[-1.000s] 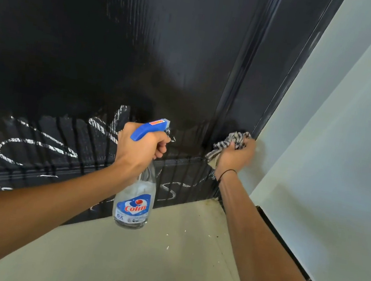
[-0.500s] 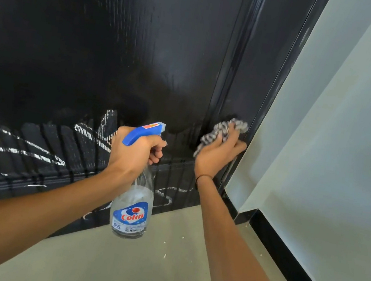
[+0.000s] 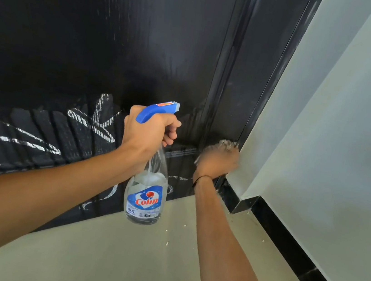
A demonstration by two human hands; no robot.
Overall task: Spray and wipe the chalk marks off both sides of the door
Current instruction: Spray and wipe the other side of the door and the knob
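Door (image 3: 146, 39) chalk marks (image 3: 12, 147) part-hidden — left hand (image 3: 147, 132) grips spray bottle (image 3: 145, 196), blurred right hand (image 3: 217, 161) clutches cloth (image 3: 227, 144).

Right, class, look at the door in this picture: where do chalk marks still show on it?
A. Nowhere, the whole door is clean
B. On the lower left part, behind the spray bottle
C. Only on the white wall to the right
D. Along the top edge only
B: white chalk marks cross the lower left of the door, left of and behind the spray bottle in the left hand.
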